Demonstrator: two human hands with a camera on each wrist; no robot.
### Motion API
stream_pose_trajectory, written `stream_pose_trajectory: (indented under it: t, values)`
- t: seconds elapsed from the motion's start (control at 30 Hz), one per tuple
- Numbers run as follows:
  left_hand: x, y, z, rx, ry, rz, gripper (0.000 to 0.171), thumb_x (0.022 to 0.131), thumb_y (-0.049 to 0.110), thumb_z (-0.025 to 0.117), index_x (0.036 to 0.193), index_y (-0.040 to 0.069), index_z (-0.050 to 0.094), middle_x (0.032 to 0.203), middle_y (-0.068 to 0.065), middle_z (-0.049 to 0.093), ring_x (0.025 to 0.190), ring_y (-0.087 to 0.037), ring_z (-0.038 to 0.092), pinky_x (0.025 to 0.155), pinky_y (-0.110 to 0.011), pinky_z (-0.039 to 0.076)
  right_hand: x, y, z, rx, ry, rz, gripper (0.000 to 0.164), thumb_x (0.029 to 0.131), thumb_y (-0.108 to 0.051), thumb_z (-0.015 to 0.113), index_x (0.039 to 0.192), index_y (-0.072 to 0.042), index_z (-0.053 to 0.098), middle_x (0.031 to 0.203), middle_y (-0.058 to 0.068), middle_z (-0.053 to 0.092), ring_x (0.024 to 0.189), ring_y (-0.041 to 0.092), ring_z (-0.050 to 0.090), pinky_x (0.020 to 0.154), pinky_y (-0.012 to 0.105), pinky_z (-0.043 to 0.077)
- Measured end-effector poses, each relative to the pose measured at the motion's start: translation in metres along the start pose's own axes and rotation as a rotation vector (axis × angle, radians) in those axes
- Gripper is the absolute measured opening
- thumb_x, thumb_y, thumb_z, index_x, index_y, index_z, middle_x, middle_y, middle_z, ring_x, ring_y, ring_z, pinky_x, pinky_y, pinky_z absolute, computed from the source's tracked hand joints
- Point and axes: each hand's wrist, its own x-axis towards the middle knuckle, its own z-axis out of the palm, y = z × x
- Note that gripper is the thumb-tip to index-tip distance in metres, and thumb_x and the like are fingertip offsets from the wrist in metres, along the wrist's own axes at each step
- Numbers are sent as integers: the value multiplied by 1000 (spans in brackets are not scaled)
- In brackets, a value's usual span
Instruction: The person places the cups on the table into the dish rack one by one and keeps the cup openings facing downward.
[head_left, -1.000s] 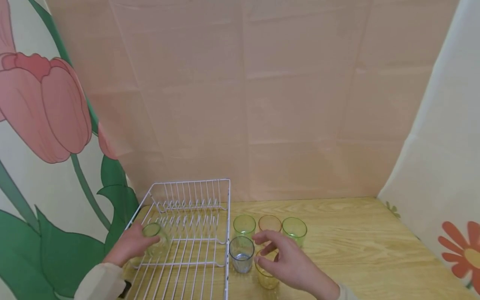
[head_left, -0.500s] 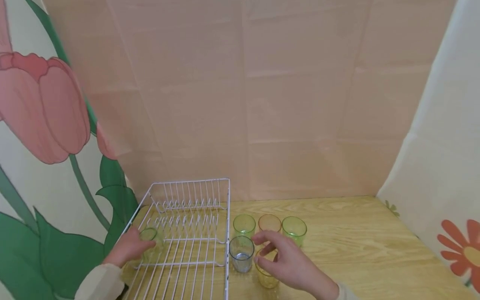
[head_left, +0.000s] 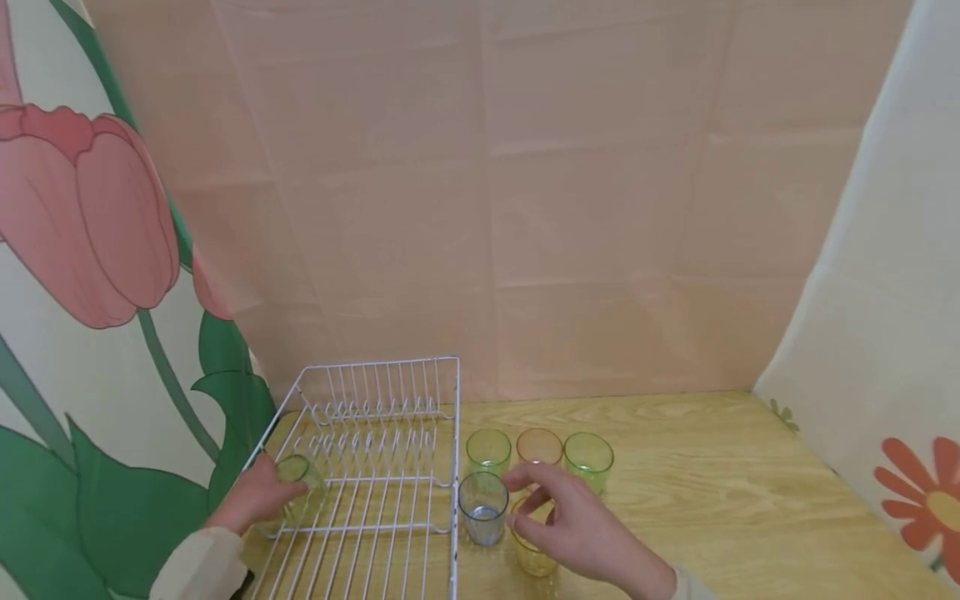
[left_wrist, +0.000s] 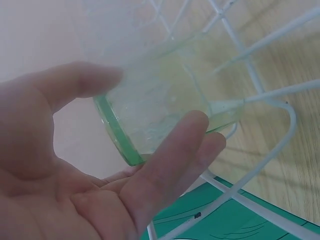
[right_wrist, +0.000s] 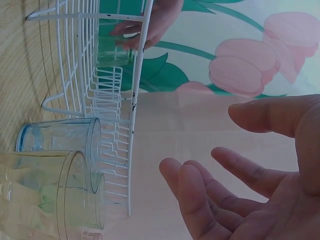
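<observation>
My left hand holds a green-tinted drinking glass at the left side of a white wire dish rack. In the left wrist view, the thumb lies on one side of the green glass and two fingers lie along the other, close to the rack's wires. My right hand hovers over a yellow glass, fingers loosely bent around air, as the right wrist view of that hand confirms. Beside the yellow one stands a blue-tinted glass, close against the rack's right side.
Behind these stand a green glass, an orange-rimmed glass and another green glass in a row on the wooden table. A pinkish-beige sheet hangs at the back, with flower-printed sheets on both sides.
My left hand and the green glass have shifted slightly left and lower, against the rack's left side. The right hand and the other glasses have stayed put.
</observation>
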Motion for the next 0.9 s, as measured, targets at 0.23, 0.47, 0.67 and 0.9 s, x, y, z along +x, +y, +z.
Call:
stream_pose_trajectory:
  t: [0.23,0.47,0.67,0.9]
  values:
    - [5,-4,-2,6,-35,19,77,82,30,65,122,-25,29,102,-33,52,70,-22,59,71,-43,49,2,0,1,13,-5,-18,27,84,-20,69,109,-23,60,108,-5,61,81,6,61,55,23,49]
    - [8,-5,-2,-45,-62,18,79,86,25,61,129,-26,18,116,-44,41,66,-19,60,69,-40,50,3,-1,1,17,-13,-20,25,84,-18,69,107,-24,59,106,-4,61,80,6,61,55,23,49]
    - [9,-4,-2,-24,-78,28,81,87,27,60,130,-26,16,124,-47,33,70,-20,61,78,-45,49,1,-1,1,13,-16,-10,25,85,-21,69,107,-23,59,106,-4,61,80,6,61,56,23,49]
    - [9,-7,4,-37,-63,24,82,85,28,63,130,-24,18,121,-43,39,68,-19,59,71,-41,50,0,1,2,24,-17,-20,26,84,-16,69,107,-24,59,107,-3,60,80,5,60,56,23,49]
